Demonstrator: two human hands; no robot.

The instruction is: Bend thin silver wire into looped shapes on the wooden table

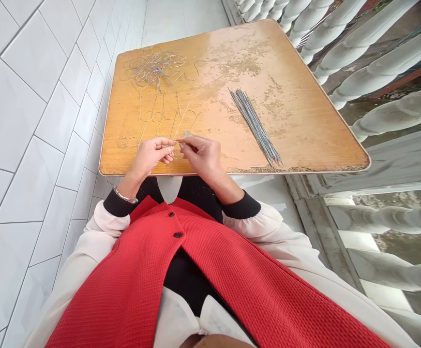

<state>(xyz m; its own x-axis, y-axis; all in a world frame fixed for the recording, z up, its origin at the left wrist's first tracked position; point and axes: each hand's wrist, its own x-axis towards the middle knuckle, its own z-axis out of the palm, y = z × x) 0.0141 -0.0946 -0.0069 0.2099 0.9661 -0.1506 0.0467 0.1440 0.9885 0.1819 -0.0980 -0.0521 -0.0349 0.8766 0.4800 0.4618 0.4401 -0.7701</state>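
Note:
Close to the table's near edge, my left hand point(155, 153) and my right hand point(203, 152) almost meet, fingertips pinched. Between them runs a thin pale wire point(181, 121), which looks curled into a loop below the fingers. Both hands appear to grip it, though the exact hold is partly hidden by the fingers. Just beyond my hands lie several bent wires with looped ends point(147, 116), spread in a rough row. Farther back sits a tangled heap of curled wires point(156, 67). A bundle of straight grey rods point(254, 126) rests to the right of my right hand.
Everything lies on a worn wooden tabletop point(218, 101) with peeling patches and a chipped near edge. White wall tiles point(39, 135) rise close on the left. Along the right runs a white balustrade point(363, 53). My body is right against the table's near side.

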